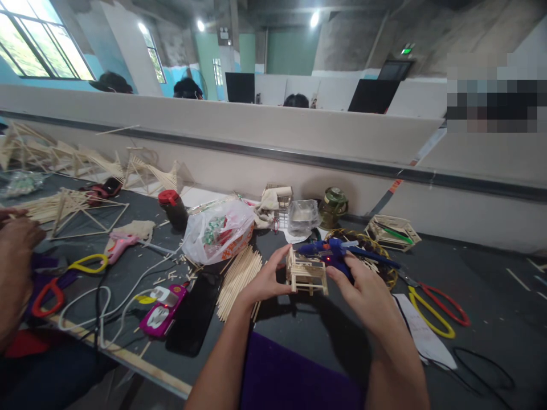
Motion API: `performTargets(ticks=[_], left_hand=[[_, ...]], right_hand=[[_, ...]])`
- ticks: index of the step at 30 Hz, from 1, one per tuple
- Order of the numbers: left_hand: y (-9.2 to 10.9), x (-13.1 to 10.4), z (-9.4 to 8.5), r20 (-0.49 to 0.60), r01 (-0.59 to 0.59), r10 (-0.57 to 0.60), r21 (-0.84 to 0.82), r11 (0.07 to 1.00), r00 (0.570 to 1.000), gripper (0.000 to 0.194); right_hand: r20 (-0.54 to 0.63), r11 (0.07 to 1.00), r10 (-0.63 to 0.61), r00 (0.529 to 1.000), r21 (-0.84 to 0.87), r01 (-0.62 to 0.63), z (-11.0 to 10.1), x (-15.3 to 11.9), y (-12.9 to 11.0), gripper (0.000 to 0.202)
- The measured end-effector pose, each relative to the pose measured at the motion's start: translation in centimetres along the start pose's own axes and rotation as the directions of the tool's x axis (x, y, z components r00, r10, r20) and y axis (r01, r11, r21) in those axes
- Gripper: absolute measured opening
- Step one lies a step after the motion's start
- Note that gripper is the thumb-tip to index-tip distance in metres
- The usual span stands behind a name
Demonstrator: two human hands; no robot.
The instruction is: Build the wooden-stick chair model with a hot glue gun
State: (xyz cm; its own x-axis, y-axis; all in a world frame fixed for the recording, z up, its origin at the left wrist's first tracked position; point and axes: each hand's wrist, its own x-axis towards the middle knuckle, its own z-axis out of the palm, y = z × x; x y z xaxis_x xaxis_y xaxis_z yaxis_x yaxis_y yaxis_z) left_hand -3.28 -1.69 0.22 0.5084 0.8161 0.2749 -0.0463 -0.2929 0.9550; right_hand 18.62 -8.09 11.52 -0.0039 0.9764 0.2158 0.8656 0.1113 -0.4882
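Observation:
Between my hands is a small frame built from wooden sticks (306, 276), raised over the dark table. My left hand (267, 277) grips its left side, thumb and fingers closed on it. A blue hot glue gun (318, 247) is in my right hand (363, 287), with the fingers wrapped round its grip. The gun's barrel lies just above the top of the stick frame; whether its nozzle touches the wood I cannot tell. A clear glue stick (350, 244) pokes out of the gun's rear. Left of my left hand lies a bundle of loose wooden sticks (240, 282).
A black phone (194, 313), a magenta power strip (163, 310) and a plastic bag (220, 230) lie to the left. Red-and-yellow scissors (440, 310) and another stick frame (393, 232) are at right. A co-worker's hand (19, 236) is at far left, near a pink glue gun (121, 244).

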Motion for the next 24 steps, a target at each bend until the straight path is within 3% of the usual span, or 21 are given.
performTargets(ticks=[24], left_hand=[[-0.35, 0.01, -0.08, 0.011, -0.007, 0.007, 0.006, 1.000, 1.000, 0.106]], right_hand=[[-0.005, 1.000, -0.023, 1.000, -0.010, 0.023, -0.16, -0.22, 0.14, 0.041]])
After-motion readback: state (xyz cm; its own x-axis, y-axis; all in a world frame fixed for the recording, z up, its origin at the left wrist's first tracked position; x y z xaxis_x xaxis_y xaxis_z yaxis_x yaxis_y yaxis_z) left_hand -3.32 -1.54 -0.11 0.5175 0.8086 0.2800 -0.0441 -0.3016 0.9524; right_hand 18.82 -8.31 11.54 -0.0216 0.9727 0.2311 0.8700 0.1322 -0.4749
